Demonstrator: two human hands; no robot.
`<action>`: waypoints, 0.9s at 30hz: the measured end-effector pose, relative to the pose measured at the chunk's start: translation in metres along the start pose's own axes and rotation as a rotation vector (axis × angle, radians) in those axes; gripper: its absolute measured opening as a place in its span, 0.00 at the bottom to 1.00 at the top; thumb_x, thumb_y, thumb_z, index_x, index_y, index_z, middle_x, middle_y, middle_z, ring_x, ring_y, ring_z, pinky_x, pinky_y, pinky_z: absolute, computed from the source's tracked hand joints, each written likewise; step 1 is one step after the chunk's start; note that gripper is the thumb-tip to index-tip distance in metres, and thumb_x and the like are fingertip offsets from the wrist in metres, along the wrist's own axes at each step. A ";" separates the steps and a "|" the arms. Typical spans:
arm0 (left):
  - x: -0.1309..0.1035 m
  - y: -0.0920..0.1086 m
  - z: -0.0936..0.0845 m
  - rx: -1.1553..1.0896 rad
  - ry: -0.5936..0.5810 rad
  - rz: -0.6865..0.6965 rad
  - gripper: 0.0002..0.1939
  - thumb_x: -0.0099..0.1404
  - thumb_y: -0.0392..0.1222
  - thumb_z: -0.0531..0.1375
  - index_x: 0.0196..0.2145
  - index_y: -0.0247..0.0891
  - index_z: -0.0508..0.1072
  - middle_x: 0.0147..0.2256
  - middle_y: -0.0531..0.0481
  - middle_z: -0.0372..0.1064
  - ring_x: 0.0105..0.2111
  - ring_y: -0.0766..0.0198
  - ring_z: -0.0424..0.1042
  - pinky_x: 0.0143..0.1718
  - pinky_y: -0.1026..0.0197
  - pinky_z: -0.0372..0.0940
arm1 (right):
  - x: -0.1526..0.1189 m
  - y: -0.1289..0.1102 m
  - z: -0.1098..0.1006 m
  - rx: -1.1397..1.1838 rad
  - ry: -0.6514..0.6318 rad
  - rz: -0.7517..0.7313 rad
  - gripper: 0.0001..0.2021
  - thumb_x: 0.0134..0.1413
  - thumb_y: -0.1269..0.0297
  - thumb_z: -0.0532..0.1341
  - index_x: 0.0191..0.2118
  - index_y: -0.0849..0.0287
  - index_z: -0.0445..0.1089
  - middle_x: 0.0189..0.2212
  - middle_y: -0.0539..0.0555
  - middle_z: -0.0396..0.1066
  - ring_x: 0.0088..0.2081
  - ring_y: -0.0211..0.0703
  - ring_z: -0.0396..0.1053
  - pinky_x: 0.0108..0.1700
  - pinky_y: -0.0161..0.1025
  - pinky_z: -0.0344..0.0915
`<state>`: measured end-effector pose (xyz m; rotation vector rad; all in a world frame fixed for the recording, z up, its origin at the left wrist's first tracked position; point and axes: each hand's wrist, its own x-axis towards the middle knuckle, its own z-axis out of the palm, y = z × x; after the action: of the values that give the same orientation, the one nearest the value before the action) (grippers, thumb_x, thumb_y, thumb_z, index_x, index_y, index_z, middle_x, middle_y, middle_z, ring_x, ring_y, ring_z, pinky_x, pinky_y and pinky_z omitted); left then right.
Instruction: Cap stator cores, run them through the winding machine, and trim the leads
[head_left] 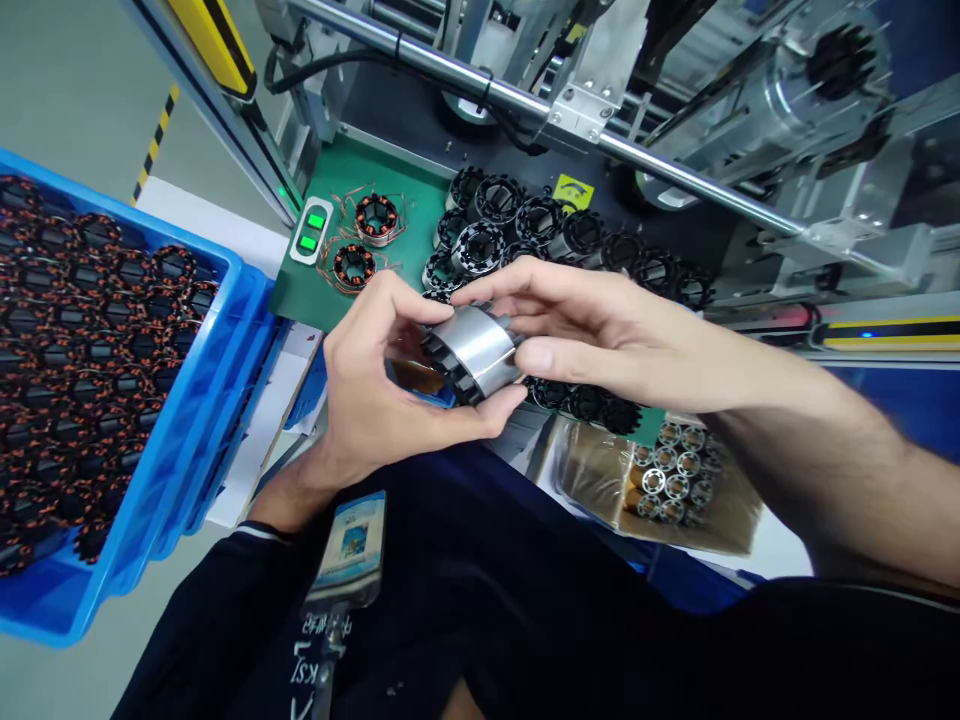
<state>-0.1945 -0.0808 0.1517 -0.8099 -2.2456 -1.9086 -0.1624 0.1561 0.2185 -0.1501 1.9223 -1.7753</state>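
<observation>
A silver metal cylinder (475,345) with black toothed rims is held tilted between both hands, in front of my body. My left hand (375,385) wraps round its left and lower side, with thumb and fingers curved against it. The fingers and thumb of my right hand (592,330) close on its right end. Behind the hands, several black-toothed metal cores (480,247) stand grouped on the green work surface (322,300). Two copper-wound cores (376,218) with loose wire ends lie to their left.
A blue crate (150,455) of copper-wound cores stands at the left. A cardboard box (731,525) with bare metal cores is at the lower right. Machine rails (465,75) cross behind the work surface; a panel with green buttons (311,232) sits at its left edge.
</observation>
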 end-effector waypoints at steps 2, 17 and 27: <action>-0.001 0.000 0.001 0.004 0.027 0.048 0.27 0.62 0.54 0.83 0.48 0.48 0.74 0.41 0.53 0.72 0.37 0.60 0.76 0.30 0.52 0.72 | 0.000 -0.001 0.005 0.008 0.011 0.004 0.27 0.73 0.46 0.77 0.68 0.50 0.77 0.55 0.55 0.84 0.55 0.48 0.85 0.51 0.40 0.85; -0.025 -0.193 -0.051 0.484 0.411 -0.256 0.13 0.81 0.47 0.54 0.44 0.41 0.76 0.43 0.37 0.82 0.46 0.46 0.81 0.54 0.43 0.73 | 0.125 -0.078 -0.175 -1.025 0.762 -0.122 0.39 0.57 0.33 0.80 0.65 0.48 0.74 0.64 0.48 0.85 0.50 0.42 0.71 0.58 0.47 0.75; -0.036 -0.240 -0.042 0.619 0.354 -0.121 0.11 0.65 0.42 0.57 0.31 0.45 0.80 0.34 0.38 0.82 0.43 0.42 0.75 0.56 0.39 0.60 | 0.173 -0.091 -0.224 -1.238 0.550 0.073 0.33 0.58 0.51 0.84 0.66 0.54 0.84 0.49 0.48 0.87 0.47 0.36 0.73 0.61 0.43 0.67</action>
<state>-0.2814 -0.1515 -0.0677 -0.2316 -2.4566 -1.1385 -0.4332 0.2730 0.2577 -0.0003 3.1020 -0.3407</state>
